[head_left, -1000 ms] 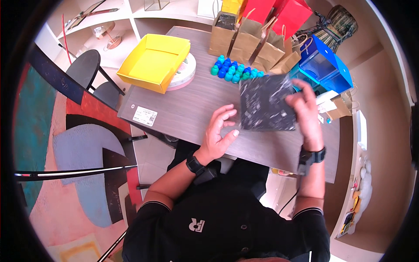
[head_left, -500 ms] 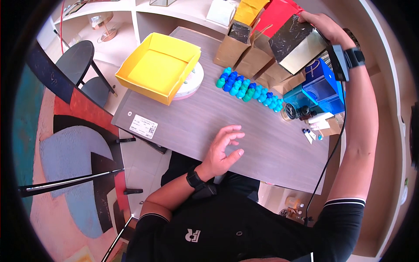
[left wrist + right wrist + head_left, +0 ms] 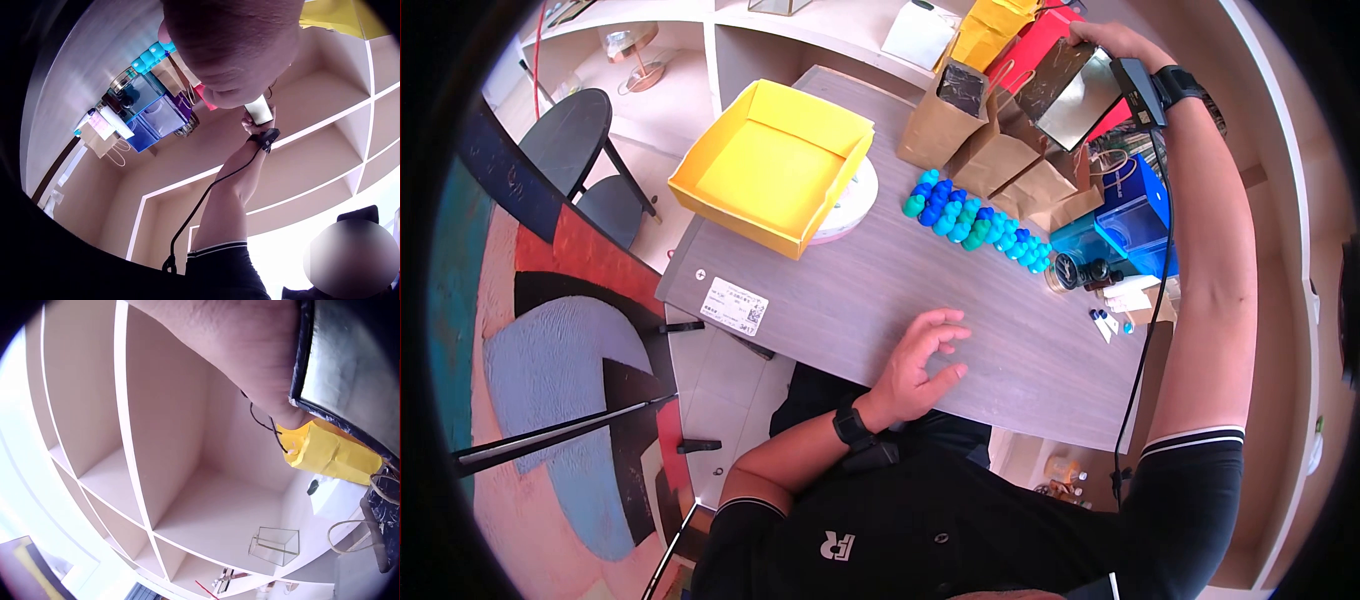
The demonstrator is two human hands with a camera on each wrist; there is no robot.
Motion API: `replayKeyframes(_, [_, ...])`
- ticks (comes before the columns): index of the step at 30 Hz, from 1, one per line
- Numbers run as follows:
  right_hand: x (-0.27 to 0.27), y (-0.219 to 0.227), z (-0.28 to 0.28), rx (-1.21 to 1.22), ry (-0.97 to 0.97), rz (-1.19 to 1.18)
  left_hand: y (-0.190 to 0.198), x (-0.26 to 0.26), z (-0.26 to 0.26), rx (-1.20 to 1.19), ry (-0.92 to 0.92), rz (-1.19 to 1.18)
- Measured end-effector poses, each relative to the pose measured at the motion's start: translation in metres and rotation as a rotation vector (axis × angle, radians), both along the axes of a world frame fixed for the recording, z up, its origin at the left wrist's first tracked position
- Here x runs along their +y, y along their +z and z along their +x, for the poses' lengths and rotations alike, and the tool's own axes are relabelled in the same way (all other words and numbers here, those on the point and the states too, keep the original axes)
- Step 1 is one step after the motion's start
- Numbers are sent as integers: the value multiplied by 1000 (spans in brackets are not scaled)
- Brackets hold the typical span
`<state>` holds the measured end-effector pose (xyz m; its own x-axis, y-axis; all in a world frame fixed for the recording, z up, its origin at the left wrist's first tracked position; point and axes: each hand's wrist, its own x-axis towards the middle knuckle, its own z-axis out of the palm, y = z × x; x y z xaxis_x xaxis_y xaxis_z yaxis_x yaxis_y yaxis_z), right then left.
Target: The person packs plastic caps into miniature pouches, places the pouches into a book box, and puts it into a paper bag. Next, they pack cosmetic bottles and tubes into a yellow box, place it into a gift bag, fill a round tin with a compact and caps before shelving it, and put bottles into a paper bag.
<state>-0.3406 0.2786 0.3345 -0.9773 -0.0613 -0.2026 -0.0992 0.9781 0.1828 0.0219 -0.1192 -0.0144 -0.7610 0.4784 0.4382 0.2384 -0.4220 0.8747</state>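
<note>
At the back right, my right hand (image 3: 1115, 42) grips a black marbled box (image 3: 1082, 100) by its upper edge, arm stretched out. One face of the box is silvery and reflective, filling the upper right of the right wrist view. Brown paper bags (image 3: 998, 150) stand just below it, and the box's lower part overlaps them in the head view. A similar black marbled box (image 3: 962, 88) sits inside the leftmost paper bag. My left hand (image 3: 915, 370) is held over the table's near edge, fingers loosely bent and holding nothing.
Small turquoise, blue and green figures (image 3: 975, 222) stand clustered before the bags. A yellow tray (image 3: 760, 165) rests on a round white box (image 3: 852, 205) at left. Blue clear-sided boxes (image 3: 1135, 220) and a dark-lidded jar (image 3: 1064, 272) occupy the right. Red and yellow bags (image 3: 990, 35) stand behind.
My right hand has carried the black marbled box from low over the table up to the paper bags at the back right. The left hand has barely moved.
</note>
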Motion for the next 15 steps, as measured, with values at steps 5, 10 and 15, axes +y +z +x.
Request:
replayKeyframes(5, [-29,-19,12,99,-119,-155,0,0,0,-2,-12,-4])
replayKeyframes(10, [-57,-31,31,126,-202,-309,0,0,-1,2,-13,-2])
replayKeyframes(15, [-84,-40,48,195,-239,-268,0,0,0,-9,-16,2])
